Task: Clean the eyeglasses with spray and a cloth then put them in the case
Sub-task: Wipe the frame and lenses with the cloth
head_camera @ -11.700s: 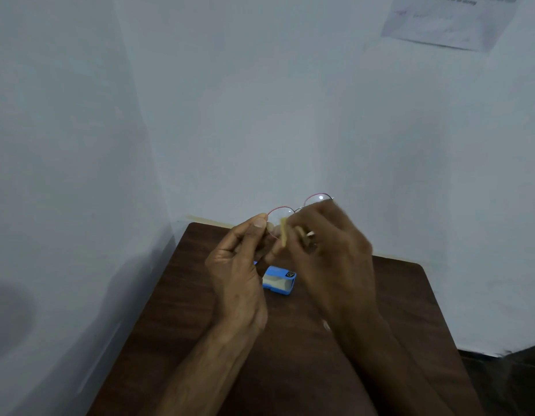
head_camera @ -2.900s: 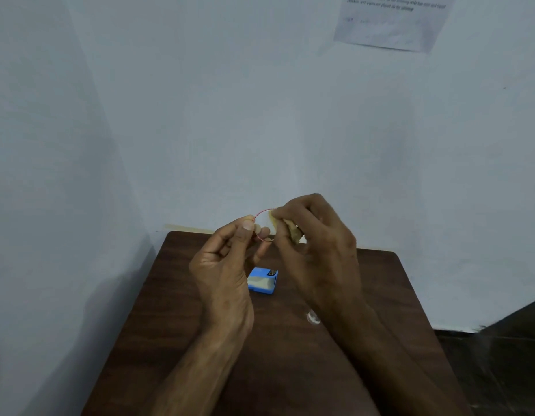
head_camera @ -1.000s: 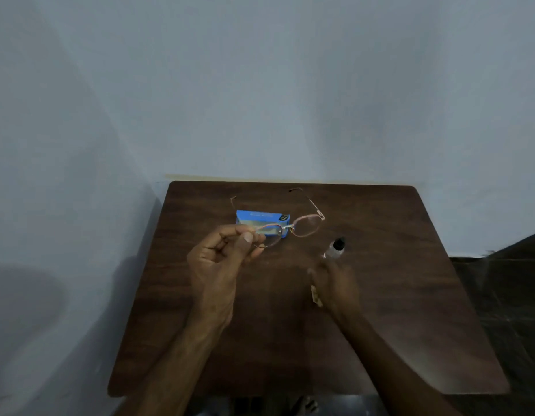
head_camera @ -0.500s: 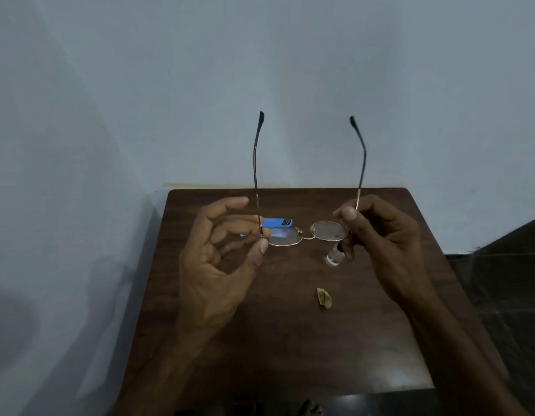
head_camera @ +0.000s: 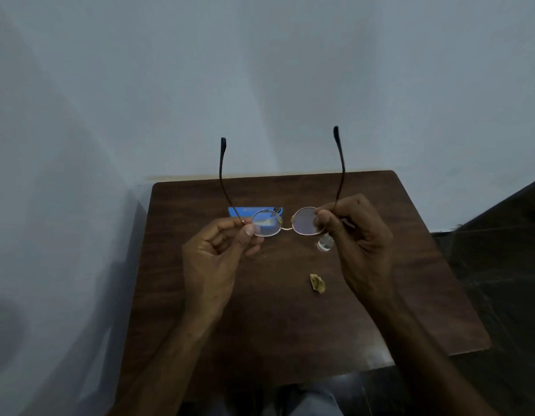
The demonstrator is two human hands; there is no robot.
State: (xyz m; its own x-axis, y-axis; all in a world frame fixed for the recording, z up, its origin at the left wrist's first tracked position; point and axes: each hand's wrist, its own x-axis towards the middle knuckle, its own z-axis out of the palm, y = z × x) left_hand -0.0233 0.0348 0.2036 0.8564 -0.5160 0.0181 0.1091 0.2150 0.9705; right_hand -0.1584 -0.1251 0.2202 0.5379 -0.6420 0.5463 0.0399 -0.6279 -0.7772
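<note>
I hold the round thin-framed eyeglasses (head_camera: 287, 225) up over the table, temples unfolded and pointing away from me. My left hand (head_camera: 213, 259) pinches the left end of the frame at the hinge. My right hand (head_camera: 354, 235) pinches the right end at its hinge. The small yellowish cloth (head_camera: 317, 283) lies crumpled on the brown table (head_camera: 290, 325) between my hands. The small clear spray bottle (head_camera: 324, 244) lies on the table, partly hidden by my right hand. The blue case (head_camera: 254, 211) lies behind the glasses, seen partly through the left lens.
The table stands in a corner, with a pale wall (head_camera: 260, 70) behind it and another at the left. Dark floor (head_camera: 500, 250) shows to the right of the table. My knees are just visible below the near edge.
Earlier my right hand rubbed the lens with the cloth; the cloth was then put down. Since half a second ago both hands hold the unfolded glasses, which have dropped slightly lower.
</note>
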